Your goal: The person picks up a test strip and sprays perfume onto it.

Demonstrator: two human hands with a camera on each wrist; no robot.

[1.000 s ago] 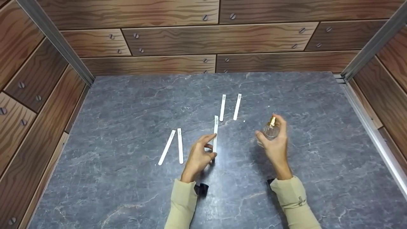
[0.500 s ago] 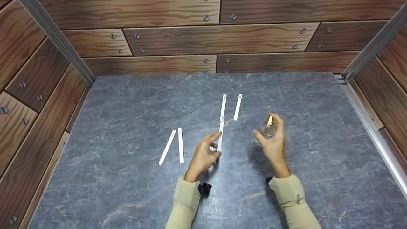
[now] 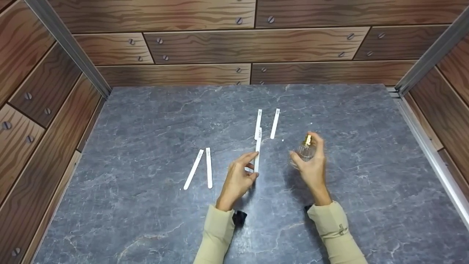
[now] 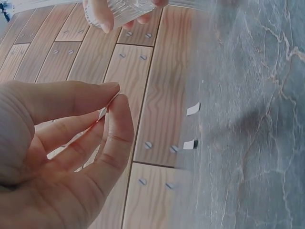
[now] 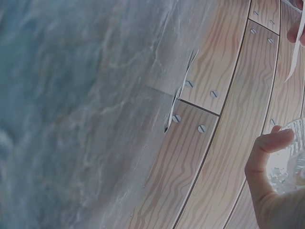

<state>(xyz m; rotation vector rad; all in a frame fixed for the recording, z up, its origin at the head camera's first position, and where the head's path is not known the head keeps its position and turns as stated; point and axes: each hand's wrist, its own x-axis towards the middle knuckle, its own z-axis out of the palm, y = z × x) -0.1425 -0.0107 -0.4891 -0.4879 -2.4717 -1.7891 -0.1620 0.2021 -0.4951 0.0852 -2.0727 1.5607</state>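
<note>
My left hand [image 3: 237, 181] pinches a white paper test strip [image 3: 258, 141] by its lower part. The strip points away from me, and small print marks its far end. In the head view that end overlaps the near tip of a lying strip [image 3: 258, 121]. To the right, my right hand [image 3: 314, 172] grips a clear glass perfume bottle [image 3: 306, 151] with a gold sprayer, index finger on top of it. The ribbed glass of the bottle [image 4: 125, 10] shows at the top of the left wrist view. Strip and bottle are apart, both above the table.
Another strip [image 3: 275, 124] lies at the back, right of the first. Two more strips, one slanted [image 3: 193, 169] and one nearly straight [image 3: 209, 168], lie left of my left hand. Wood-patterned walls [image 3: 198, 46] surround the grey marbled table [image 3: 128, 205].
My left hand has moved right and slightly away from me with the test strip. The right hand has shifted a little left with the bottle, narrowing the gap. The lying strips stay put.
</note>
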